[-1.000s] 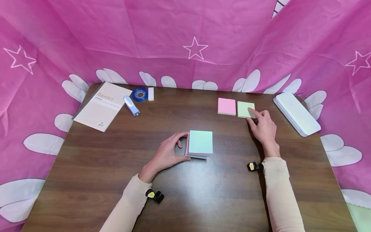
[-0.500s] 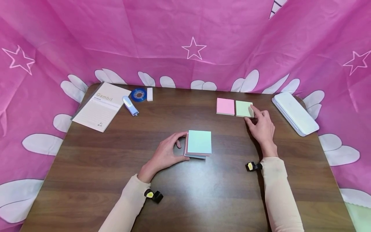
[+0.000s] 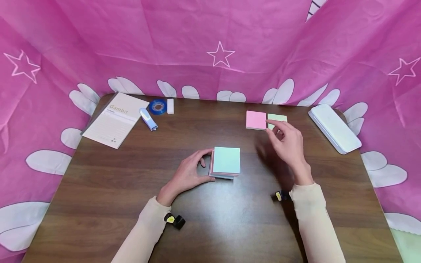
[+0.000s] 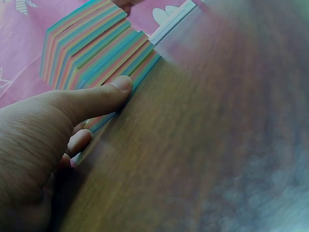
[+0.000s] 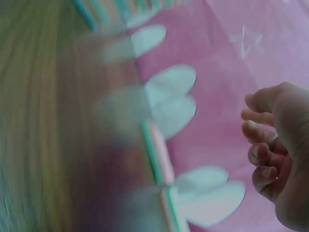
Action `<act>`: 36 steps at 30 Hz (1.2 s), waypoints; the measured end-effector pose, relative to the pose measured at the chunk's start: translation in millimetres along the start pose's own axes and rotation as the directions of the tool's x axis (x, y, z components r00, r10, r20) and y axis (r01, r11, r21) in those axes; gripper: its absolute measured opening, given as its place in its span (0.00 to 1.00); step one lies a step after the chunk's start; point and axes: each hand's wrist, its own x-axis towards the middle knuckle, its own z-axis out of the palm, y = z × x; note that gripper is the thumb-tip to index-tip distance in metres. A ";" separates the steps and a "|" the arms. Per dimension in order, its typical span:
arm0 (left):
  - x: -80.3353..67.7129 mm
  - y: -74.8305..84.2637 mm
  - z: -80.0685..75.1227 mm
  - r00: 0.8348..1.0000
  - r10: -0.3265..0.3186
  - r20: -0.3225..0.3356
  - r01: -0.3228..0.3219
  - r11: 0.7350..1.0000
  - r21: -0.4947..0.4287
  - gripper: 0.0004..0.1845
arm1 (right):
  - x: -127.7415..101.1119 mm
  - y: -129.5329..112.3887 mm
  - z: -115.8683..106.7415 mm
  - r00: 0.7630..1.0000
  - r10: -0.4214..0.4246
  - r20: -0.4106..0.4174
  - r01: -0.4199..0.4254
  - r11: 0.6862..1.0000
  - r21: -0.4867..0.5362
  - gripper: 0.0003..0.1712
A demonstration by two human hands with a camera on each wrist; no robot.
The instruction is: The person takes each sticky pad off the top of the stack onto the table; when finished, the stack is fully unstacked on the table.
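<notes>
A tall stack of sticky note pads (image 3: pixel 227 160) with a pale blue-green top stands mid-table. My left hand (image 3: pixel 186 174) holds its left side between thumb and fingers. Striped, multicoloured edges of the stack (image 4: pixel 91 46) show in the left wrist view, the thumb against a lower part and the layers slightly uneven. My right hand (image 3: pixel 289 141) hovers over the table with loosely bent fingers, holding nothing. Beyond its fingertips lie a pink sticky note pile (image 3: pixel 255 119) and a light green pile (image 3: pixel 278 117), the green one partly hidden by the hand.
On the left of the wooden table (image 3: pixel 108 182) lie a notebook (image 3: pixel 115 120), a blue-and-white stapler-like item (image 3: pixel 148 119), a blue tape roll (image 3: pixel 158 106) and a small white block (image 3: pixel 170 106). A white case (image 3: pixel 335 128) sits at the right. Pink curtain (image 3: pixel 184 44) surrounds the table.
My right hand has let go of the light green pile, risen off the table and moved left. The left hand stays on the stack.
</notes>
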 end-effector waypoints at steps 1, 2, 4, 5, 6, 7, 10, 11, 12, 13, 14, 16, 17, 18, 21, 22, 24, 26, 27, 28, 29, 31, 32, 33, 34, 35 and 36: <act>0.2 -0.2 0.1 1.000 -0.001 0.001 0.001 1.000 0.001 0.54 | -0.3 -6.9 0.1 1.000 -0.026 0.014 0.026 1.000 0.012 0.15; 0.4 0.0 0.0 1.000 -0.001 0.001 0.001 1.000 0.001 0.54 | -0.9 -13.6 0.5 0.998 -0.050 0.029 0.049 0.999 0.024 0.15; 0.7 -0.9 0.3 1.000 0.000 0.002 0.000 1.000 0.002 0.54 | -2.7 -26.0 1.6 0.993 -0.099 0.066 0.096 0.995 0.041 0.16; 0.7 -0.9 0.2 1.000 0.002 0.002 -0.002 1.000 0.000 0.54 | -3.8 -31.8 2.3 0.989 -0.121 0.089 0.117 0.992 0.051 0.16; 0.6 -1.0 0.0 1.000 0.004 0.001 -0.004 1.000 -0.001 0.54 | -4.9 -37.6 3.1 0.983 -0.143 0.111 0.137 0.989 0.058 0.17; 0.6 -0.9 -0.2 1.000 0.006 0.001 -0.006 1.000 -0.003 0.54 | -6.2 -43.0 3.7 0.978 -0.161 0.135 0.154 0.986 0.065 0.17; 0.4 -0.6 -0.7 1.000 0.009 0.001 -0.009 1.000 -0.005 0.54 | -10.3 -57.6 5.2 0.954 -0.200 0.223 0.185 0.979 0.086 0.21; 0.4 -0.5 -0.8 1.000 0.012 0.001 -0.012 1.000 -0.006 0.54 | -11.7 -61.8 5.6 0.943 -0.206 0.261 0.189 0.978 0.089 0.22; 0.3 -0.3 -1.0 1.000 0.013 0.001 -0.013 1.000 -0.007 0.54 | -13.2 -65.4 6.1 0.931 -0.209 0.299 0.191 0.978 0.088 0.24; 0.3 -0.2 -1.1 1.000 0.014 0.000 -0.014 1.000 -0.007 0.54 | -14.5 -68.5 6.6 0.919 -0.208 0.336 0.190 0.978 0.086 0.26; 0.3 -0.2 -1.1 1.000 0.016 -0.001 -0.016 1.000 -0.006 0.54 | -15.8 -71.4 7.3 0.904 -0.206 0.373 0.191 0.978 0.079 0.29; 0.3 -0.2 -1.2 1.000 0.019 -0.003 -0.019 1.000 -0.006 0.54 | -17.8 -76.0 8.6 0.875 -0.193 0.443 0.189 0.980 0.054 0.35; 0.2 -0.2 -1.2 1.000 0.020 -0.004 -0.020 1.000 -0.005 0.54 | -18.6 -77.9 9.3 0.863 -0.183 0.471 0.187 0.982 0.040 0.38; 0.1 -0.2 -1.2 1.000 0.021 -0.005 -0.021 1.000 -0.004 0.54 | -19.4 -79.5 10.0 0.852 -0.172 0.495 0.184 0.983 0.025 0.41; -0.1 -0.3 -1.4 1.000 0.021 -0.007 -0.021 1.000 0.000 0.54 | -21.3 -83.3 12.5 0.821 -0.136 0.554 0.172 0.985 -0.013 0.49; -0.1 -0.3 -1.4 1.000 0.021 -0.006 -0.021 1.000 0.001 0.54 | -21.9 -84.2 13.3 0.813 -0.127 0.568 0.169 0.985 -0.023 0.51; 0.0 -0.1 -1.4 1.000 0.022 -0.005 -0.022 1.000 0.002 0.54 | -22.9 -85.6 14.9 0.802 -0.112 0.586 0.163 0.986 -0.034 0.54; 0.1 0.1 -1.3 1.000 0.022 -0.005 -0.022 1.000 0.003 0.54 | -23.4 -86.7 16.5 0.797 -0.106 0.595 0.162 0.986 -0.040 0.56; 0.2 -0.2 -1.1 1.000 0.021 -0.005 -0.021 1.000 0.003 0.53 | -23.6 -86.8 17.3 0.797 -0.105 0.595 0.162 0.986 -0.044 0.56; 0.2 -0.2 -1.1 1.000 0.022 -0.006 -0.022 1.000 0.004 0.53 | -23.8 -86.9 18.1 0.797 -0.101 0.596 0.161 0.986 -0.048 0.56; 0.2 -0.3 -1.0 1.000 0.021 -0.006 -0.021 1.000 0.004 0.53 | -23.9 -86.9 18.9 0.797 -0.099 0.596 0.158 0.986 -0.047 0.56; 0.3 -0.9 -0.6 1.000 0.017 -0.005 -0.017 1.000 0.004 0.53 | -23.9 -86.8 19.9 0.796 -0.095 0.598 0.150 0.988 -0.044 0.55; 0.4 -1.4 -0.4 1.000 0.015 -0.005 -0.015 1.000 0.004 0.53 | -23.9 -86.6 20.2 0.795 -0.093 0.599 0.146 0.988 -0.040 0.54; 0.4 -1.4 -0.4 1.000 0.013 -0.004 -0.013 1.000 0.004 0.53 | -23.8 -86.4 20.3 0.794 -0.091 0.601 0.141 0.989 -0.036 0.54; 0.5 -1.4 -0.4 1.000 0.013 -0.004 -0.013 1.000 0.003 0.53 | -23.6 -86.3 20.4 0.794 -0.091 0.602 0.136 0.990 -0.031 0.54; 0.6 -1.6 -0.4 1.000 0.011 -0.004 -0.011 1.000 0.002 0.54 | -23.5 -86.2 20.3 0.793 -0.091 0.602 0.132 0.991 -0.025 0.53; 0.7 -1.5 -0.4 1.000 0.011 -0.004 -0.011 1.000 0.001 0.54 | -23.4 -85.7 20.3 0.793 -0.090 0.602 0.130 0.991 -0.022 0.53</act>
